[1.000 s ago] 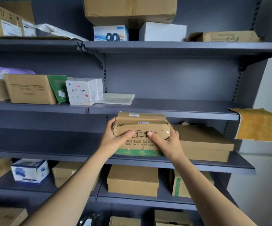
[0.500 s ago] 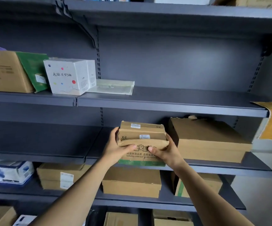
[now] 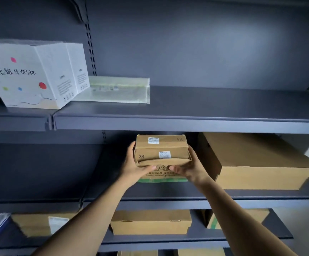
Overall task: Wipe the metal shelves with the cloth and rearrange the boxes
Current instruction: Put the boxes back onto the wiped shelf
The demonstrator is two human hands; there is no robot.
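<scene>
Cardboard boxes [image 3: 162,154] gripped by my left hand [image 3: 134,168] and right hand [image 3: 193,169], both curled round the stack; I'd keep it level.

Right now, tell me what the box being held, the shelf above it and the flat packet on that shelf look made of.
The box: brown cardboard, matt; creased flaps, printed text and stuck-on paper labels show it. The shelf: likely painted metal, smooth dark grey with a soft sheen; thin folded front edge. The packet: seemingly clear plastic film, slightly glossy and yellowish; contents show through it.
</scene>
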